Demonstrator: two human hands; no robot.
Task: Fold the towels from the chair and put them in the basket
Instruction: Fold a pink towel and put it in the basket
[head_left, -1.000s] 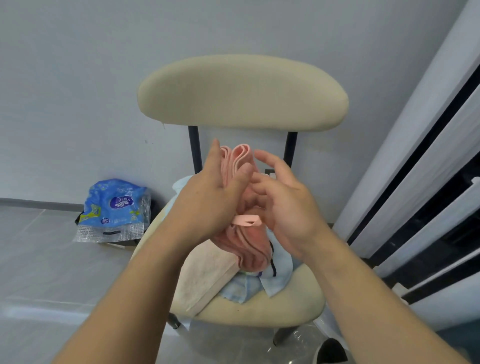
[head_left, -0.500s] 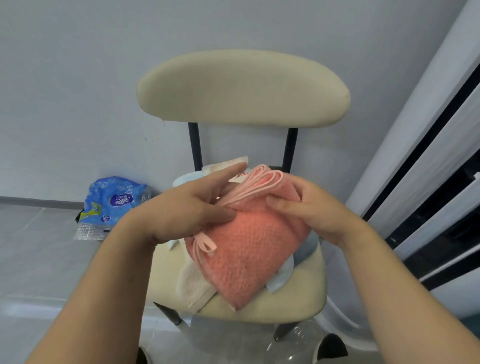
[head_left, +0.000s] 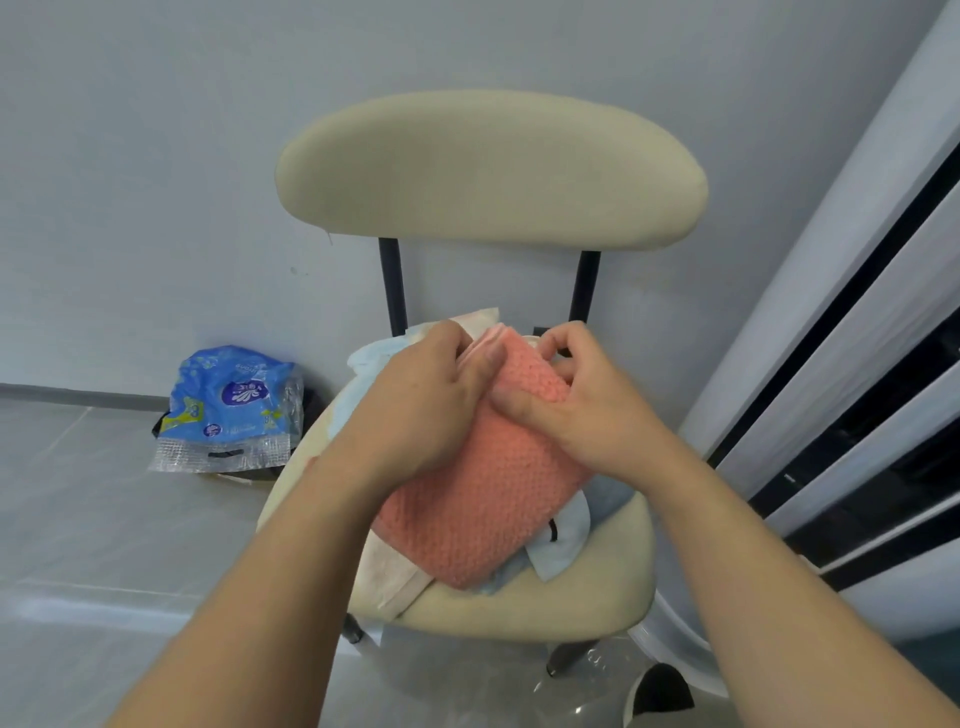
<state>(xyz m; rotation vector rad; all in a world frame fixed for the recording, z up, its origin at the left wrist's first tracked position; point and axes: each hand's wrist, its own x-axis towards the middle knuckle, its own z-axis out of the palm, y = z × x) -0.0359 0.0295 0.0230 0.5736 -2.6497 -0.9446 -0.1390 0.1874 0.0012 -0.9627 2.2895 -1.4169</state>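
Towels: I count three: a pink towel (head_left: 488, 493), a cream towel (head_left: 387, 571), a pale blue towel (head_left: 563, 540).
Chair (head_left: 488, 166): one.
Hands: two, left hand (head_left: 421, 410) and right hand (head_left: 592, 415).
Blue packet (head_left: 234, 410): I see one.

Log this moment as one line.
step: fold | pink towel: folded, over chair seat | left hand: grips it | right hand: grips it | basket: unseen

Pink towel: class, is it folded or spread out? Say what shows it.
Folded: the pink towel forms a compact bundle with layered edges at its top, gripped there by the left hand and right hand.
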